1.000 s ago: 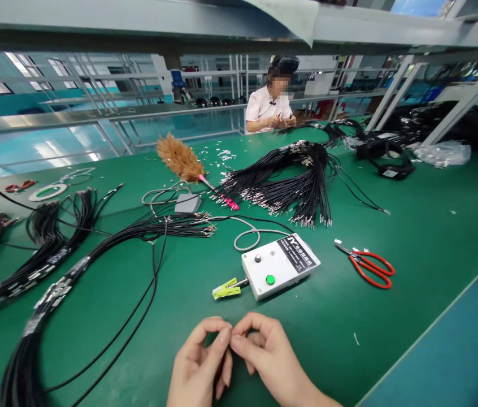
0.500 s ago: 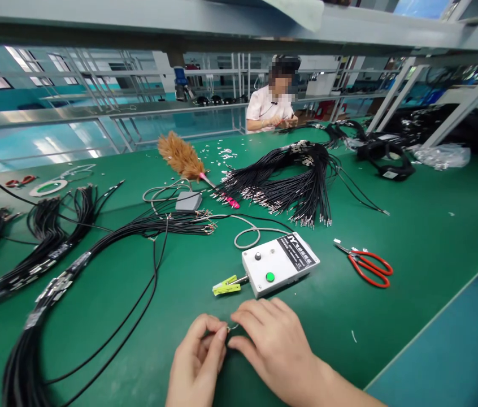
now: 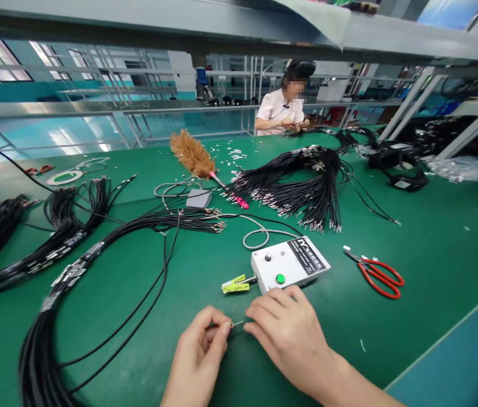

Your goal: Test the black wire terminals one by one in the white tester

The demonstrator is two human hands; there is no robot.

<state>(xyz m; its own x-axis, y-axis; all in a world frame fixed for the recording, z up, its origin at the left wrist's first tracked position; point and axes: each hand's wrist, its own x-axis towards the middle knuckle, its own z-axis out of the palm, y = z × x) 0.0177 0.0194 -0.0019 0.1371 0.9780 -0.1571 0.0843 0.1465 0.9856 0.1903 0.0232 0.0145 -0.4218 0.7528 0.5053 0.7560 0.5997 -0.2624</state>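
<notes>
My left hand (image 3: 203, 347) is closed in a pinch, thumb against forefinger, on a thin wire (image 3: 237, 324). Only a short pale end of that wire pokes out to the right; the rest is hidden in the hand. Just beyond the tip is my right hand (image 3: 287, 333), palm down, its thumb and fingers slightly parted with nothing visible between them. Behind both hands lies a white control box (image 3: 273, 268) with a green button and a black label. A yellow-green clip (image 3: 235, 284) is fixed to a metal shaft on its left side.
Red-handled scissors (image 3: 378, 276) lie right of the box. Bundles of black cables (image 3: 31, 345) curve along the left, and another bundle (image 3: 298, 181) lies behind the box. A feather duster (image 3: 192, 155) rests farther back. A person (image 3: 281, 110) sits across the green table (image 3: 434, 254).
My right hand has drawn slightly away from my left, and more of the wire's pale end shows between them. The whole view has shifted a little, so things appear farther right.
</notes>
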